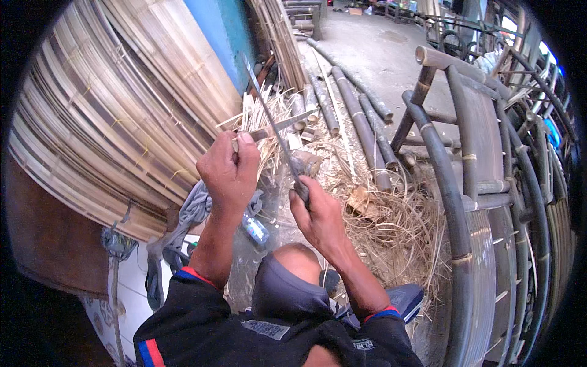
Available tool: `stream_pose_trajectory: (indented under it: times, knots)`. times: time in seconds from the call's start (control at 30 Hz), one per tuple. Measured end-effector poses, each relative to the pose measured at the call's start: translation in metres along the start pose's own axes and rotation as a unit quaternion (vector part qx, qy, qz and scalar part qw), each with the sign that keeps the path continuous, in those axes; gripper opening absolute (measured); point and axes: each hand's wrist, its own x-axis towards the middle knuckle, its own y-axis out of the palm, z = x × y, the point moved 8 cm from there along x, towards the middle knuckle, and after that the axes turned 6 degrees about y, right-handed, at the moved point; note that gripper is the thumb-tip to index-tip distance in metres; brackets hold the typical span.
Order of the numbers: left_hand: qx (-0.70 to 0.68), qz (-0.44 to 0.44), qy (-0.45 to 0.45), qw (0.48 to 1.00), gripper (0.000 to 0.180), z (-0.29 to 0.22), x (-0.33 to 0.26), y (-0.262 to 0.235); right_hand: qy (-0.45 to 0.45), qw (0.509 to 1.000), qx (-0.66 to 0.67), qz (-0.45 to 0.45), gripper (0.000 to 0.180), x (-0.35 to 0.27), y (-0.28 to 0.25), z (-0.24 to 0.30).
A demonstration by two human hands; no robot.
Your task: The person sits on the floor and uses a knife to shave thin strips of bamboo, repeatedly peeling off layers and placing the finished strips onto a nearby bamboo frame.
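Observation:
My left hand (227, 172) is closed around a thin flat bamboo strip (287, 124) that sticks out to the upper right. My right hand (317, 215) grips the handle of a long narrow knife (264, 110). Its blade runs up and to the left and crosses the strip just above my left hand. Both hands are raised over my bent knee (298, 257) in grey shorts.
A large roll of woven bamboo matting (116, 110) fills the left. Dark bamboo poles (361, 125) lie on the concrete ahead beside a heap of shavings (391, 226). A dark bamboo chair frame (471, 183) stands close on the right. A plastic bottle (254, 229) lies below my hands.

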Motion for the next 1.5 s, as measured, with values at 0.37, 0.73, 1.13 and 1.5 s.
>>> stream_pose_trajectory:
  times: [0.37,0.73,1.13,1.5]
  knots:
    - [0.009,0.013,-0.003,1.000,0.019,0.004,-0.005,-0.006,-0.046,0.995,0.057,-0.063,0.030,-0.015,-0.005,0.003]
    - [0.017,0.034,0.042,0.998,0.016,0.001,-0.018,-0.005,0.063,0.995,-0.081,0.009,0.030,-0.010,0.017,-0.056]
    - [-0.131,-0.022,-0.224,0.966,0.010,0.094,-0.122,-0.018,0.274,0.961,0.021,0.041,0.026,-0.077,0.012,-0.123]
    - [-0.149,0.000,-0.250,0.957,0.017,0.131,-0.155,-0.013,0.380,0.921,0.036,0.073,0.025,-0.133,0.032,-0.166]
